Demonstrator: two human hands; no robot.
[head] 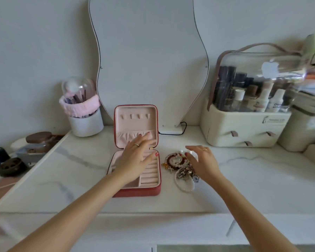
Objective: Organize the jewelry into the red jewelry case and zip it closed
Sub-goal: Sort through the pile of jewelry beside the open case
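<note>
The red jewelry case (154, 191) lies unzipped in the middle of the marble top, its pink-lined lid (135, 120) standing upright at the back. My left hand (137, 157) hovers flat over the case's base with fingers spread, holding nothing. Just right of the case lies a heap of jewelry (178, 165): brown and white bead bracelets, a pearl strand and metal pieces. Over that heap's right side my right hand (201, 161) is spread open, fingers apart, covering part of it.
A wavy mirror (144, 60) leans at the back behind the case. A white brush holder with a pink band (84, 115) stands back left. A cream cosmetics organiser with a clear lid (249, 108) stands back right. The tabletop's front edge (153, 213) runs below my forearms.
</note>
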